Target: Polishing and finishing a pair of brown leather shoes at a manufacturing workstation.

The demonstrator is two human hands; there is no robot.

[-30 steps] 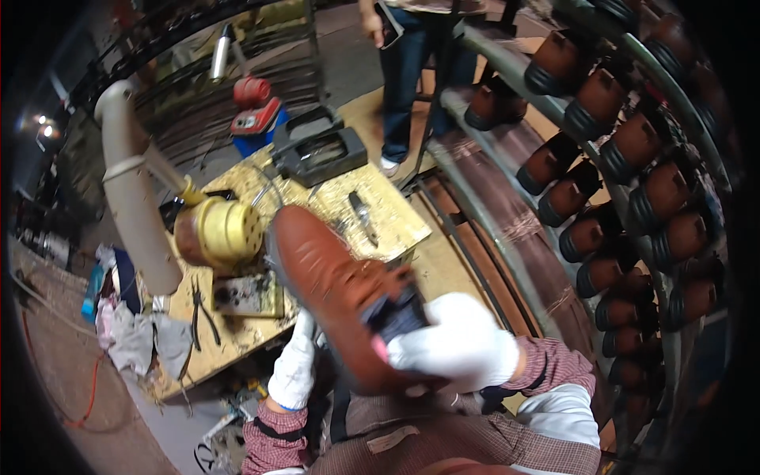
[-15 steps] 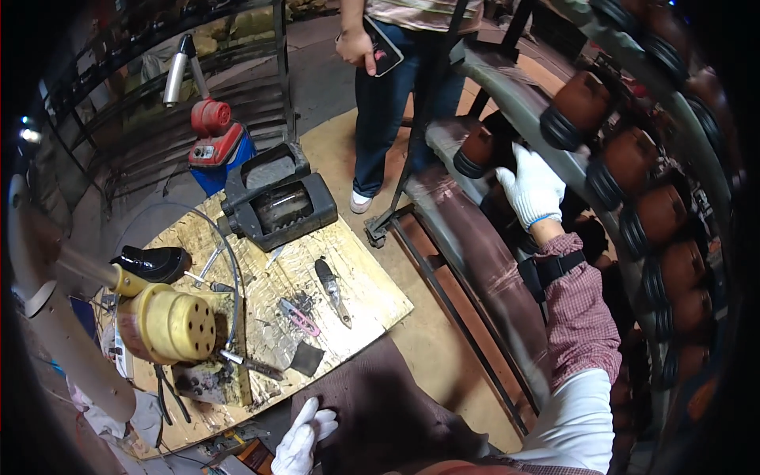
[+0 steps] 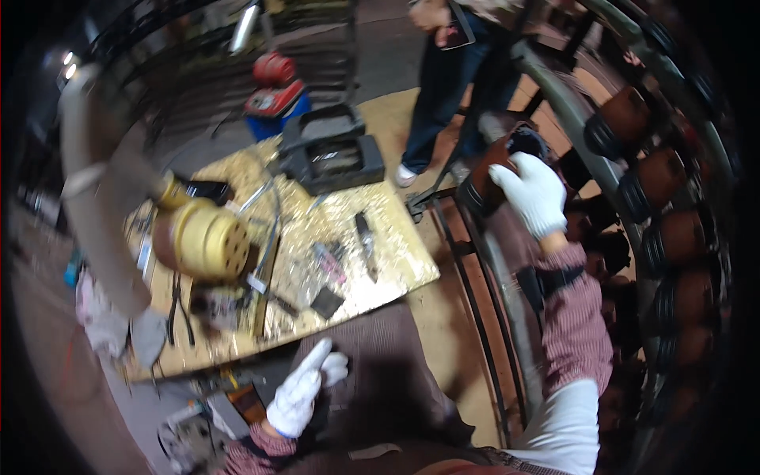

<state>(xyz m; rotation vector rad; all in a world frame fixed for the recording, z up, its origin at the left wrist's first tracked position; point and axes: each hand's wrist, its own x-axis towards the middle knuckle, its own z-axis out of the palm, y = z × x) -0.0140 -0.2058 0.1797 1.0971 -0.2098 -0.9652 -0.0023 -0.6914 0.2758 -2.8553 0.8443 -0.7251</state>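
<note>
My right hand (image 3: 534,194), in a white knit glove, is closed on the upper part of a brown shoe (image 3: 485,176) at the rack's left end. The shoe is tilted and its dark opening faces up; my thumb lies against its side. Low in the middle, my left hand (image 3: 301,393), also gloved in white, hovers over the dark apron (image 3: 372,348) on my lap. Its fingers are stretched out and nothing is in them. Motion blurs the view a little.
A rack of brown shoes (image 3: 665,178) with black soles fills the right side. On the wooden bench (image 3: 396,277) are a yellow round fixture (image 3: 204,241), a black tray (image 3: 340,170), a knife (image 3: 366,245) and a black shoe (image 3: 210,190). Another person (image 3: 443,87) stands beyond it.
My right hand has taken hold of the shoe and drawn it toward me. My left hand has come further into view. The whole view has swung, shifting the bench right and upward.
</note>
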